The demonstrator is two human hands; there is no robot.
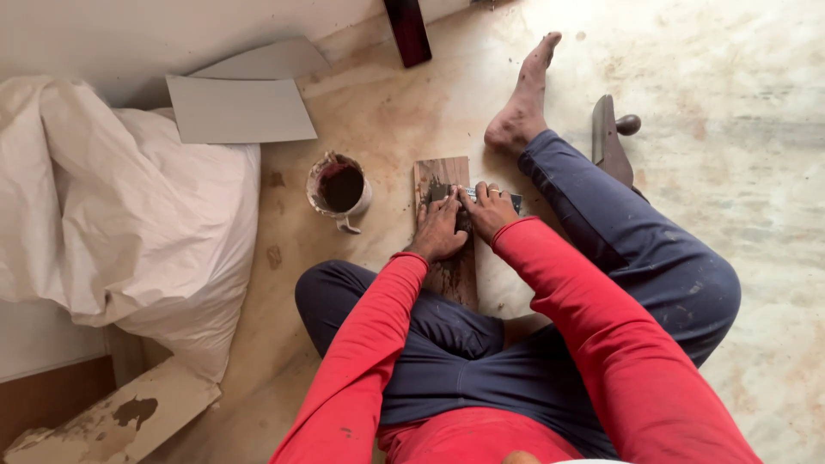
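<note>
Hands (464, 219) mid-plank (447, 223), floor (730, 172) open rt.

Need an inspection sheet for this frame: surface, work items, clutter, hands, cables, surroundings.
Surface: pale stained floor, person seated on it.
Work items: wooden board lying flat on the floor; small metal blade pressed on its far end.
Clutter: stained cup of dark liquid left of the board; wooden tool on the right; grey sheets; scrap plank.
Hands: left hand flat on the board; right hand on the blade, fingers touching.
Cables: nothing seen.
Surroundings: white sack by the wall; dark post.
</note>
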